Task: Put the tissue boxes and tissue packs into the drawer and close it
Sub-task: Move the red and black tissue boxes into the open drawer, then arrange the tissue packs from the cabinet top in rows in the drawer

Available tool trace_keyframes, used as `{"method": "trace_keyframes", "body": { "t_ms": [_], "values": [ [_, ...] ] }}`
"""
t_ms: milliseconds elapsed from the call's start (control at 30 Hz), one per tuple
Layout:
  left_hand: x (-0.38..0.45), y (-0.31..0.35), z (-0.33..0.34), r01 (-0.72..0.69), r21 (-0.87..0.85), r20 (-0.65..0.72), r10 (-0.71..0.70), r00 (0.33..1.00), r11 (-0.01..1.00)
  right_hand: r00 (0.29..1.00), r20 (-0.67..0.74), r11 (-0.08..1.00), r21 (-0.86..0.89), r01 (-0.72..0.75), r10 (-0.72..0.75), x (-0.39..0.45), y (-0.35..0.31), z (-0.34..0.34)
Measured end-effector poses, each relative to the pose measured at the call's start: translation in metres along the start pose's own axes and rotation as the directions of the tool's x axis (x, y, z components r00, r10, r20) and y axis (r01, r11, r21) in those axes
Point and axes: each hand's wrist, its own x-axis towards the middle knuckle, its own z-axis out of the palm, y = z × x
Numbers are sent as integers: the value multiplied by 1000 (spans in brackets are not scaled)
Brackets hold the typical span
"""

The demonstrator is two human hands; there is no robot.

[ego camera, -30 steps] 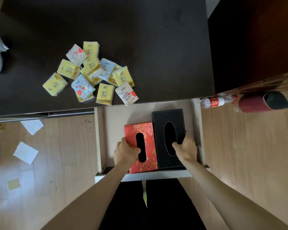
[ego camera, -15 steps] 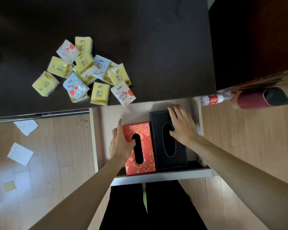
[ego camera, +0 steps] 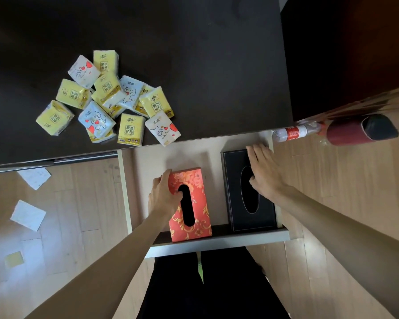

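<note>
The drawer [ego camera: 145, 157] stands pulled out below the dark desk. Inside it a red floral tissue box [ego camera: 197, 203] lies in the middle and a black tissue box [ego camera: 235, 203] lies against the right wall, with a gap between them. My left hand [ego camera: 162, 196] grips the red box's left side, thumb at the slot. My right hand [ego camera: 263, 171] rests flat, fingers spread, on the far right part of the black box. Several yellow and white tissue packs [ego camera: 106, 97] lie in a heap on the desk [ego camera: 217, 77].
A plastic bottle [ego camera: 295, 132] and a red cylinder with a black cap [ego camera: 359, 130] lie on the floor right of the drawer. Paper scraps [ego camera: 28, 215] litter the wooden floor at left. The drawer's silver front [ego camera: 217, 244] is near my legs.
The two boxes, touching a second ago, now lie apart. My right hand has slid the black box to the drawer's right wall. My left hand stays on the red box.
</note>
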Motion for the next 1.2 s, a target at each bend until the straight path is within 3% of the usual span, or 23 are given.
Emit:
{"method": "trace_keyframes", "body": {
  "t_ms": [233,400,533,700,867,1033,1200],
  "values": [
    [-10,3,5,11,-8,-6,-11,1000,1000,1000,1,1000,12,10,-10,-7,1,1],
    [-20,42,31,-120,16,66,119,991,993,1000,21,1000,3,-16,16,-7,-2,1],
    [-23,50,37,-114,48,76,110,991,992,999,24,999,2,-40,40,-6,-2,3],
    [-24,37,27,-37,-150,160,61,985,988,994,42,989,104,-106,102,-6,-13,-6],
    [-33,20,9,157,-411,218,-70,973,898,982,48,868,461,-182,180,-6,-31,-35],
    [-44,10,-23,48,-471,-1,-54,999,881,972,-38,618,777,-118,233,4,-67,-75],
    [-26,15,-79,-58,-553,-208,-70,976,831,969,-154,541,841,26,192,48,-131,-112]
  ]
}}
